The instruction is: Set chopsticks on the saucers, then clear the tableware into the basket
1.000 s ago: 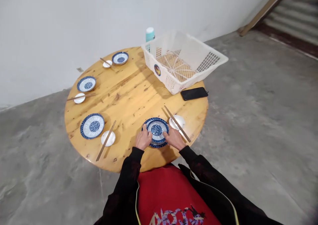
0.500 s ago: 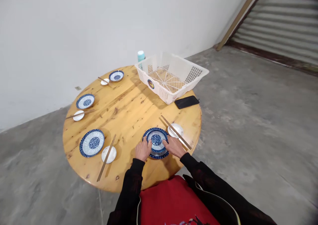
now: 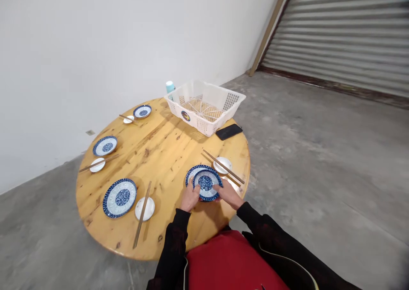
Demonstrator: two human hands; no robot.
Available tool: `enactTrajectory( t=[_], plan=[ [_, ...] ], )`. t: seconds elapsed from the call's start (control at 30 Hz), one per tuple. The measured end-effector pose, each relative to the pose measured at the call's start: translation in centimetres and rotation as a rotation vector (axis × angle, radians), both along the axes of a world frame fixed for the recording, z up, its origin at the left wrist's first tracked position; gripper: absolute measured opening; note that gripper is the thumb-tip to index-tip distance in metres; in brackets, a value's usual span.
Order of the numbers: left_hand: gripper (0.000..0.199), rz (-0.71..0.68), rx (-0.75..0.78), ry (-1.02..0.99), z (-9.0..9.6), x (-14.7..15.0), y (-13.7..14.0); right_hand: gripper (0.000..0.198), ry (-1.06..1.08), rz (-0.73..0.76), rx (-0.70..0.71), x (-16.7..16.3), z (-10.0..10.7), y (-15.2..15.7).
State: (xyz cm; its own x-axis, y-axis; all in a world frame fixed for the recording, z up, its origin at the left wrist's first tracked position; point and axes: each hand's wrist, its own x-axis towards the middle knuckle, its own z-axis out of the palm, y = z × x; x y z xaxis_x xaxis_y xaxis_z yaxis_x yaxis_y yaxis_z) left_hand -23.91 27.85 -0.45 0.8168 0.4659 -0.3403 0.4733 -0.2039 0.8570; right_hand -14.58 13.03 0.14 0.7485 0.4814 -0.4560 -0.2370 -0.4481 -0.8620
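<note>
Plate with a blue-patterned rim (image 3: 207, 184) is gripped in the head view, on the wearer's side of the white plastic basket (image 3: 195, 121) and well apart from it. Its opposite edges are clamped by the left hand (image 3: 191, 196) and the right hand (image 3: 228, 192), thumbs on the upper face and fingers tucked underneath, presumably so that the weight is shared. A second blue-rimmed plate (image 3: 191, 173) is partly covered; whether the two touch cannot be told. Nearer than the basket, wooden chopsticks (image 3: 223, 166) are laid across a small white dish (image 3: 226, 162), which is perhaps used as a rest. Just right of the basket, a black smartphone (image 3: 229, 131) is laid flat; behind its far left corner, a teal bottle (image 3: 170, 86) is partly hidden. A round sticker (image 3: 185, 116) is borne on the basket's side, but no lettering can be read; no brand can be made out on the smartphone.
</note>
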Motion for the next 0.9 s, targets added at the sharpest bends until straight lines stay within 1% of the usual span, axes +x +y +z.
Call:
enactTrajectory(
  t=[0.1,0.2,0.33,0.43,0.57,0.7,0.8,0.9],
  plan=[
    [0.061,-0.123,0.08,-0.007,2.0,-1.2,-1.1,0.024,-0.091,-0.058,-0.002,-1.7,0.6,-2.2],
    [0.064,-0.219,0.108,0.022,3.3,-2.1,-3.0,0.03,-0.093,-0.127,-0.012,-3.4,1.4,-5.0],
    [0.067,-0.323,0.126,0.054,4.2,-2.5,-6.4,0.03,-0.048,-0.184,-0.018,-5.0,1.9,-8.9],
    [0.067,-0.371,0.146,0.062,4.5,-2.0,-9.6,0.034,-0.006,-0.235,-0.027,-5.1,1.8,-12.1],
    [0.063,-0.429,0.142,0.058,4.7,-0.2,-14.9,0.035,0.007,-0.273,-0.019,-4.1,1.5,-17.8],
    [0.063,-0.46,0.15,0.099,4.9,2.4,-21.8,0.038,0.005,-0.28,-0.066,-2.2,1.6,-25.3],
    [0.062,-0.496,0.113,0.131,5.0,4.5,-27.0,0.038,-0.021,-0.283,-0.122,-0.3,2.2,-30.8],
    [0.061,-0.497,0.07,0.103,5.0,6.2,-31.1,0.041,-0.04,-0.284,-0.156,1.5,3.3,-35.0]
  ],
)
